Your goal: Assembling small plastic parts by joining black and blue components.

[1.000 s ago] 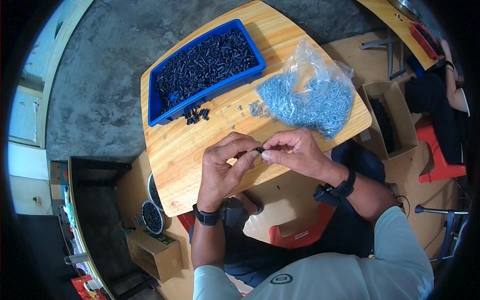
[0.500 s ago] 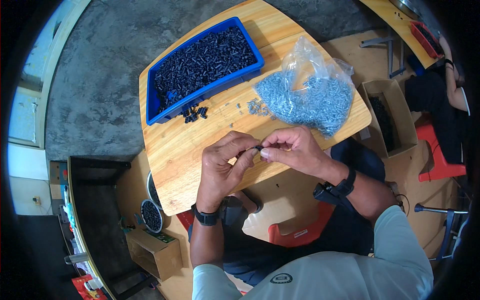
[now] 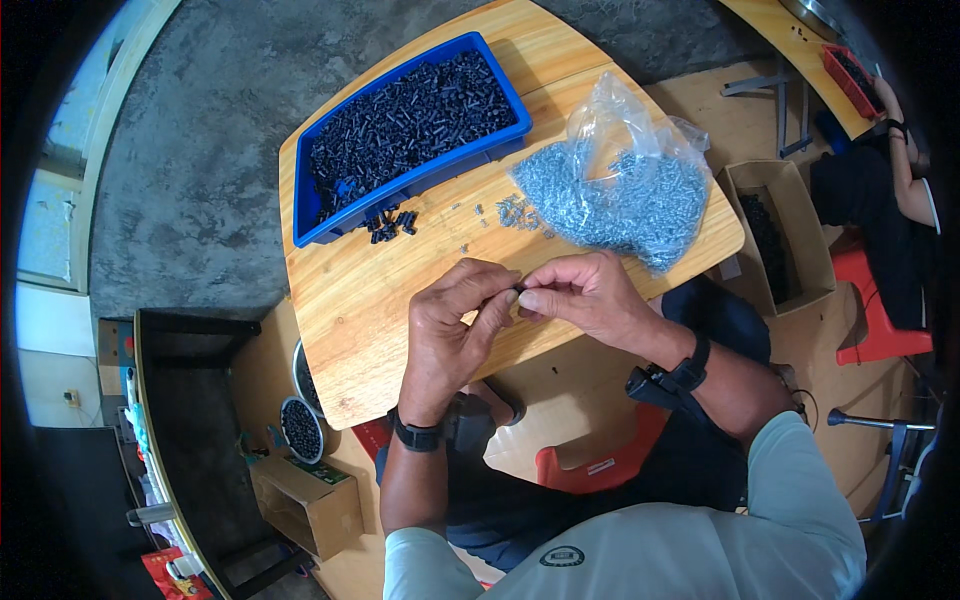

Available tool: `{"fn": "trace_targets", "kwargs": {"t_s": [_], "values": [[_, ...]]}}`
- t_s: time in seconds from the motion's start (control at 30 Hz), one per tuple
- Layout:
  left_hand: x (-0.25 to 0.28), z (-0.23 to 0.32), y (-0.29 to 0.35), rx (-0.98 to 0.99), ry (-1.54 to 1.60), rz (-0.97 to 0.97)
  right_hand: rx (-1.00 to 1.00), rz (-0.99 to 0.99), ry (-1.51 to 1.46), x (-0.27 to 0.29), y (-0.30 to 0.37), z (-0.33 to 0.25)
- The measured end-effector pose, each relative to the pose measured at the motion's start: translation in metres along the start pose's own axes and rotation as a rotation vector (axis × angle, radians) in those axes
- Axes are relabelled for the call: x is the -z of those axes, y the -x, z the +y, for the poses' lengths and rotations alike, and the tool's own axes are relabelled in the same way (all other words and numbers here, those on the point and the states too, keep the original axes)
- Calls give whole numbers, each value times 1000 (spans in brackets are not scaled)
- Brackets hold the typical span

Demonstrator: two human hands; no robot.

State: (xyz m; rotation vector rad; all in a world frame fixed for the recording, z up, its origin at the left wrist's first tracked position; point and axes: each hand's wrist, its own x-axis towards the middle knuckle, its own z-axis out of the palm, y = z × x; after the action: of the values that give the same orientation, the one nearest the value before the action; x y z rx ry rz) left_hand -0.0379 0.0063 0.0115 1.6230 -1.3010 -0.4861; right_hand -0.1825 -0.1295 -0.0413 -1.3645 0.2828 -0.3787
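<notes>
Just over the table's near edge, my two hands meet fingertip to fingertip. My left hand (image 3: 450, 325) pinches a small black tubular piece (image 3: 519, 288), mostly covered by fingers. Against its end press the closed thumb and forefinger of my right hand (image 3: 590, 295); whatever lies between them is too small to make out. Beyond my hands, a blue bin (image 3: 400, 187) is heaped with short black tubular pieces (image 3: 415, 120), and several more (image 3: 390, 225) lie by its near side. Right of it, a clear plastic bag (image 3: 625, 205) holds many small silver screw-like parts, some spilled loose (image 3: 515, 212).
Everything stands on a light wooden table (image 3: 370, 350). Two bowls of dark pieces (image 3: 303, 430) and a cardboard box (image 3: 310, 505) sit low at left. At right are an open carton (image 3: 785, 225), a red stool (image 3: 858, 300) and another person's arm (image 3: 903, 165) by a red tray (image 3: 853, 80).
My fingertips have closed further round the black piece, so less of it shows. My left hand has shifted slightly right and up. The bin and bag stay in place.
</notes>
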Motion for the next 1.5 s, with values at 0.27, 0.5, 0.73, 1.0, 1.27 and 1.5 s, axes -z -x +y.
{"fn": "trace_targets", "kwargs": {"t_s": [0.27,0.5,0.73,1.0,1.27,1.5], "values": [[-13,7,0,-50,-60,47,21,42,-86,3,0,-2],[-29,7,-1,-106,-166,98,66,109,-77,5,0,-6],[-35,1,-1,-237,-390,146,72,116,32,5,-1,-6],[-35,-6,2,-232,-400,134,64,115,45,4,0,-5],[-34,-8,4,-250,-415,119,52,119,101,3,0,-7],[-35,-14,0,-290,-288,170,44,63,30,7,-2,-4]]}}
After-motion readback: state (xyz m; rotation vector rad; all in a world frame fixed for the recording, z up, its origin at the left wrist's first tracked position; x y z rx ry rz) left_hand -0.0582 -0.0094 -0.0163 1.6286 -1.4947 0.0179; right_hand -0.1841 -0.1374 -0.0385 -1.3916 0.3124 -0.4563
